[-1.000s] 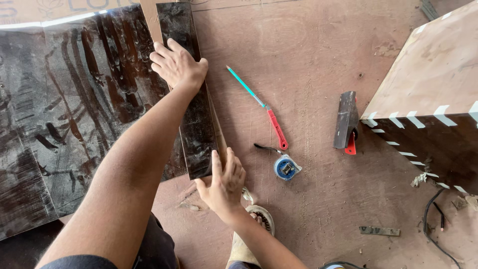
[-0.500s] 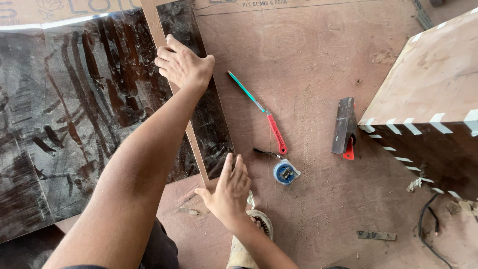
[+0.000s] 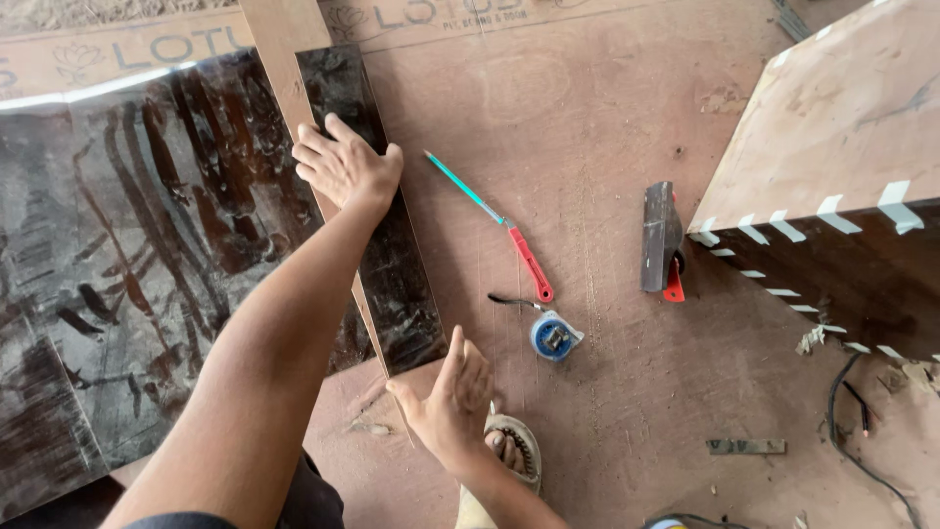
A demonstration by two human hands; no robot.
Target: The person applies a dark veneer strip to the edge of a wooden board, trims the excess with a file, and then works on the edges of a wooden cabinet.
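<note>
Now the left hand (image 3: 345,167), fingers flat, is steadying a wooden batten (image 3: 294,59) newly laid along the dark strip (image 3: 397,279); right hand (image 3: 452,402), fingers together, is bracing its near end.

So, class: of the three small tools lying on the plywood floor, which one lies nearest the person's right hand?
The blue tape measure, just beside the right hand; the red-handled cutter and dark block tool lie farther off.

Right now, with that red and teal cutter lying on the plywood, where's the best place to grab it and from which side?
Take the cutter by its red handle end, the thicker part, nearest the blue tape measure. Come from above on the right, where the plywood floor is bare. The thin teal end points toward the dark laminate strip.
</note>
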